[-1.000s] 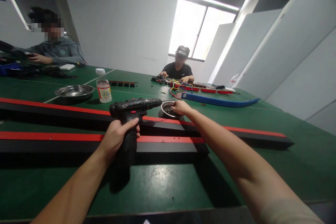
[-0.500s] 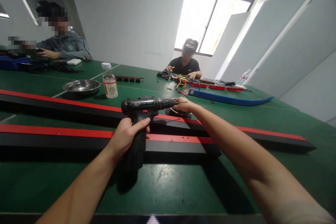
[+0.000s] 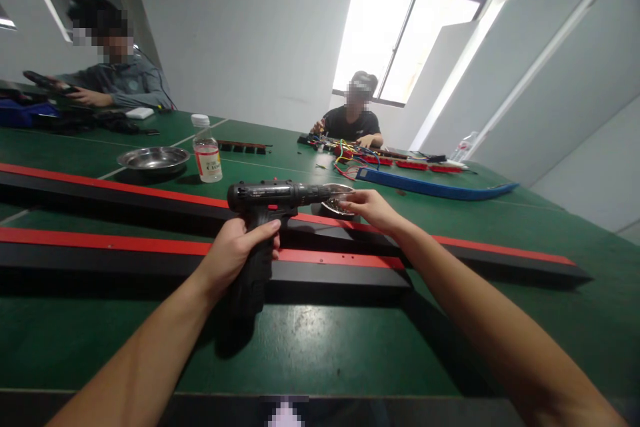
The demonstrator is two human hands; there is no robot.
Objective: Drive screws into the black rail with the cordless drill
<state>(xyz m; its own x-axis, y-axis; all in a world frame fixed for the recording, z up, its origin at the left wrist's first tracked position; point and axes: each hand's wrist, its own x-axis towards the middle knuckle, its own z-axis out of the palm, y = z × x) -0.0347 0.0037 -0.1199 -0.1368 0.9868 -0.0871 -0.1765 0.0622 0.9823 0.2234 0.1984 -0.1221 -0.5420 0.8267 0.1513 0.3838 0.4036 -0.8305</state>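
My left hand (image 3: 240, 247) is wrapped round the grip of a black cordless drill (image 3: 265, 195), its bit pointing right. The drill is held above two long black bars with red top strips, the nearer bar (image 3: 345, 275) and the farther bar (image 3: 480, 260). At the drill's tip, my right hand (image 3: 373, 208) is by the right rim of a small metal bowl (image 3: 329, 205) with small pieces in it. Its fingers are drawn together in a pinch; whatever lies between them is too small to make out.
On the green table (image 3: 310, 353) stand a shiny metal dish (image 3: 153, 159) and a labelled plastic bottle (image 3: 207, 159). Farther back lie a curved blue strip (image 3: 440, 188) and coloured wires (image 3: 345, 157). Two people sit across the table, one handling a dark object (image 3: 47, 82).
My right hand has drawn back from inside the bowl to its right rim, so more of the bowl shows. The drill stays in my left hand, nearly in place.
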